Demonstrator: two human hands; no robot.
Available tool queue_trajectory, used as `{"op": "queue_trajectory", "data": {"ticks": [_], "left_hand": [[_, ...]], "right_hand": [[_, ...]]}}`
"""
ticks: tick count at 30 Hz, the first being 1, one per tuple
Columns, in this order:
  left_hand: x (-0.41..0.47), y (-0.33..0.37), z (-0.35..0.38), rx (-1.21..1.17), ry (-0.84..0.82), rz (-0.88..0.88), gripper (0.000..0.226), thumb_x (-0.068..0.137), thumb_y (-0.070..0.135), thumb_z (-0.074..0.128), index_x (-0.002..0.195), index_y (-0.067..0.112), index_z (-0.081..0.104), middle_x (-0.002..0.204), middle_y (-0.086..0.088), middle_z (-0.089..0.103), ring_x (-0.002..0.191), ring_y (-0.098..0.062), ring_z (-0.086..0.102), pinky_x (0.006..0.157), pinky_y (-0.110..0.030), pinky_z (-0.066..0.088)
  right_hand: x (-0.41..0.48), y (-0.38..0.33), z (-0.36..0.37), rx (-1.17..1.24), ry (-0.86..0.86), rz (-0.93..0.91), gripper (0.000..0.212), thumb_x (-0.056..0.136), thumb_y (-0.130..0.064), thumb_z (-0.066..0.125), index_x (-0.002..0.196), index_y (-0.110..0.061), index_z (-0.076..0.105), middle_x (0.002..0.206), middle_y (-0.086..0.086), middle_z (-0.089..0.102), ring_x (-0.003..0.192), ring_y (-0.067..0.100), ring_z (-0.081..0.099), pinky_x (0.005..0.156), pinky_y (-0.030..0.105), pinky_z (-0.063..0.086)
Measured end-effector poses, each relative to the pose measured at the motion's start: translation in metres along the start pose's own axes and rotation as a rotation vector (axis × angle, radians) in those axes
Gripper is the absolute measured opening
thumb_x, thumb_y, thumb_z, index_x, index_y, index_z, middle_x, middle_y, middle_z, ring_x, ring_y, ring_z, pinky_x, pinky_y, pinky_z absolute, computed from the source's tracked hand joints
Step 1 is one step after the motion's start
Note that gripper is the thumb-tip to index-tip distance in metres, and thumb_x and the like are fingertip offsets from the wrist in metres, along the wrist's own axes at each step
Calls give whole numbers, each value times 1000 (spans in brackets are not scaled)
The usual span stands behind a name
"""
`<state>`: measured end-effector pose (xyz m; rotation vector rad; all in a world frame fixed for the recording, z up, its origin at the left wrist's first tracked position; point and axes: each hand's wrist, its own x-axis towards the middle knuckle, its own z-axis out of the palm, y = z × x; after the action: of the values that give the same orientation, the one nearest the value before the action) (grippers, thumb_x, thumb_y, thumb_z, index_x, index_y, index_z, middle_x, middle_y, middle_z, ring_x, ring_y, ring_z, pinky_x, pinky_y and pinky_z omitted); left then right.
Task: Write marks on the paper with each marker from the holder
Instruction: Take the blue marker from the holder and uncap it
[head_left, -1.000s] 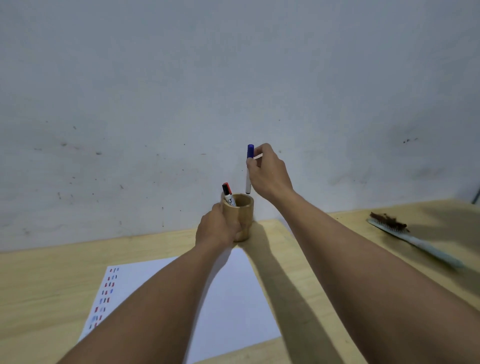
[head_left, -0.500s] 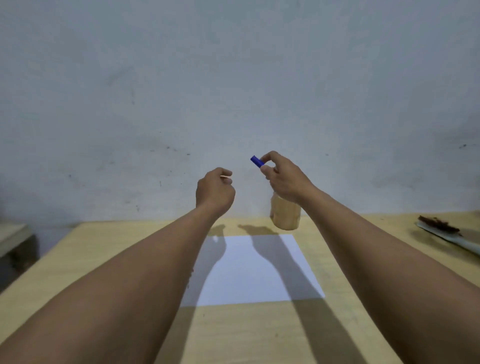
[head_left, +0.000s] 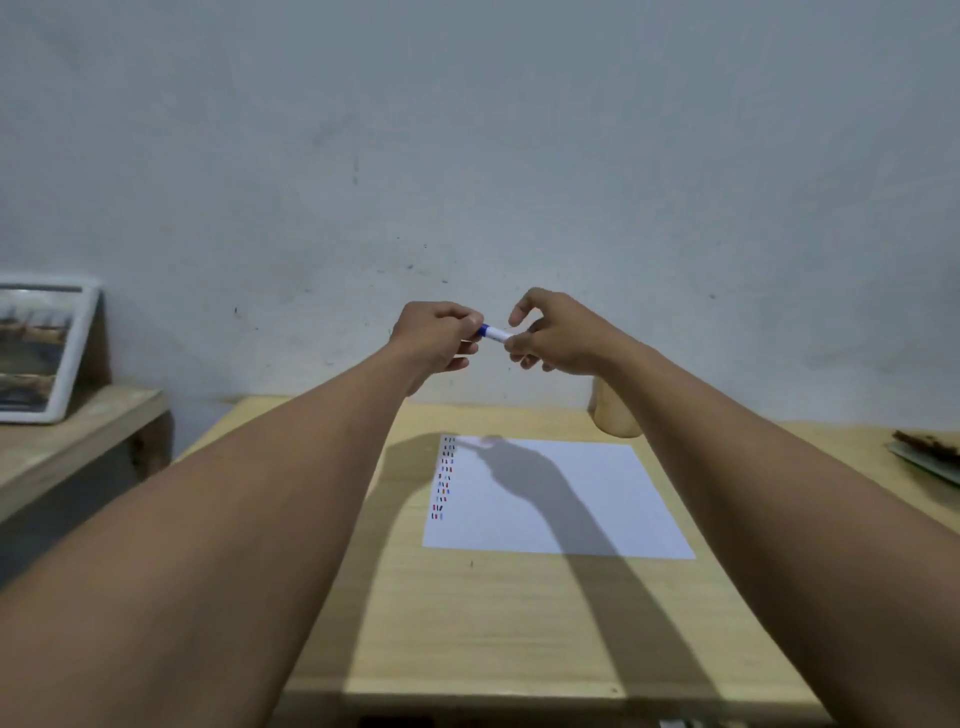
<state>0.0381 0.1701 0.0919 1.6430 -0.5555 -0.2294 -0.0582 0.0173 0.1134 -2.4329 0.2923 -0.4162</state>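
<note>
**Blue marker gripped at both ends, cap apparently about to come off**

Above the far edge of the paper, a person holds a blue-capped marker level between two raised hands. The left hand has its fingers curled shut around the blue end; the right hand pinches the white barrel between thumb and lower fingers, its forefinger lifted clear. Neither hand touches the sheet.

The paper lies flat on the wooden surface directly below the hands. Short rows of red, blue and dark marks run down its left margin, evidence that several rounds of writing are already done. Most of the sheet is blank.

The holder, a wooden cup, stands just beyond the paper's far right corner, largely hidden behind the right forearm; whether other markers sit in it cannot be told.

Judging from the grip, the step in hand is uncapping. A blue mark, recapping and the return to the holder are not yet done.
</note>
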Motion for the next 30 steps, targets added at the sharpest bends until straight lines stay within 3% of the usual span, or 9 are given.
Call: {"op": "queue_trajectory", "data": {"ticks": [3,6,8,10,15,19,23,30], "left_hand": [[-1,2,-5,-46,-18,-36,16,95,16,64,104,8,75,93,-7,72,78,-14,67,71,-28,61],[-3,5,-5,-121,-71,-103,17,96,17,64,106,9,74,95,-6,73,81,-14,66,74,-29,59],[-3,7,-4,-170,-115,-149,15,96,21,64,103,13,74,97,-5,74,81,-13,66,79,-30,59],[-2,9,-2,-203,-155,-162,15,96,24,65,102,15,74,96,-3,75,80,-11,66,80,-30,58],[1,6,5,-170,-203,-132,18,94,22,67,108,13,75,95,-1,75,83,-10,68,77,-28,59],[2,0,3,-192,-226,-152,20,93,20,69,109,9,74,97,-3,74,84,-11,69,80,-31,60],[2,-4,-1,-203,-185,-188,22,95,26,66,97,5,74,80,-3,67,72,-13,62,76,-34,62],[6,-19,-13,4,-125,-151,20,96,27,66,102,10,74,88,-5,70,78,-15,67,77,-36,62]], "right_hand": [[-11,-2,-12,213,-122,96,11,97,-21,65,106,-17,61,91,5,76,70,15,66,67,29,52],[-23,3,-22,693,-250,180,17,93,-29,66,105,-18,68,91,4,70,68,14,59,64,27,47],[-26,8,-23,994,-200,183,34,87,-40,70,110,-15,72,89,4,69,66,14,58,62,27,44],[-24,12,-17,1119,-100,163,36,86,-42,74,111,-16,73,86,2,67,64,12,56,60,26,43],[-17,15,9,905,106,174,19,89,-31,76,101,-16,74,79,-3,68,65,9,57,58,25,47],[-17,16,18,919,134,129,16,91,-21,74,99,-7,73,81,2,71,68,9,63,62,22,53],[-16,17,20,997,160,111,19,91,-11,72,104,4,72,78,8,70,67,13,63,64,22,55],[-17,22,35,964,103,157,12,92,-17,70,101,-10,74,80,2,72,67,10,64,66,25,54]]}}
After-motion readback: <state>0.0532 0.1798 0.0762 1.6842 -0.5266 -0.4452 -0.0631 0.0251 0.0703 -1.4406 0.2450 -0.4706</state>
